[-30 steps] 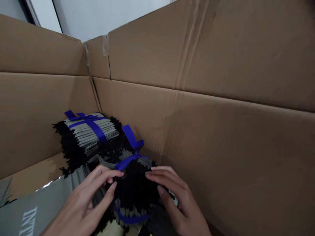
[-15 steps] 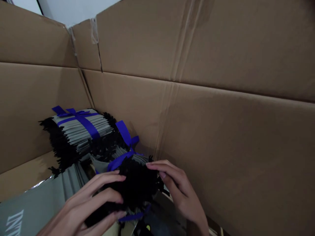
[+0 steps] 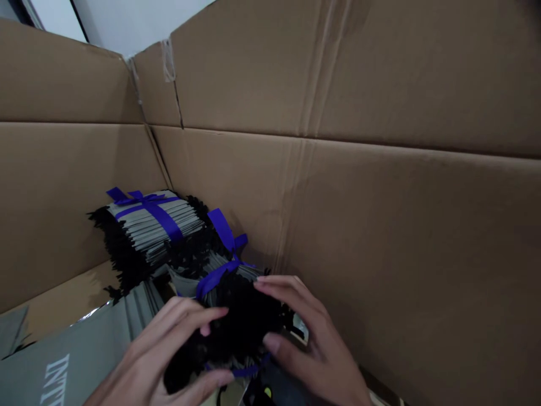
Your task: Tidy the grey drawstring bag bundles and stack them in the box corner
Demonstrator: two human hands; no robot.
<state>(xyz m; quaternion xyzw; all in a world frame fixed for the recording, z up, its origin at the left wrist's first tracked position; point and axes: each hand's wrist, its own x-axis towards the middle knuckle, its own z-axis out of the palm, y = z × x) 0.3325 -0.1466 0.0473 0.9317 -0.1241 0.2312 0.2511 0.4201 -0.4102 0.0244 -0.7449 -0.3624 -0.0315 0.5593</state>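
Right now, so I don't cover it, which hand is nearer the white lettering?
Left: the left hand is beside the white lettering; the right hand is across the black fringe.

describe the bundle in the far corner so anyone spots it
Inside the cardboard box, find the corner where walls meet. The far bundle lies just below, its blue ribbon crossed over a pale grey top. The hands flank only the nearer bundle.

Black-fringed grey bundle [image 3: 247, 316], blue ribbon [image 3: 215, 277], tilted

Dim light, soft shadows across cardboard walls [image 3: 401, 237].
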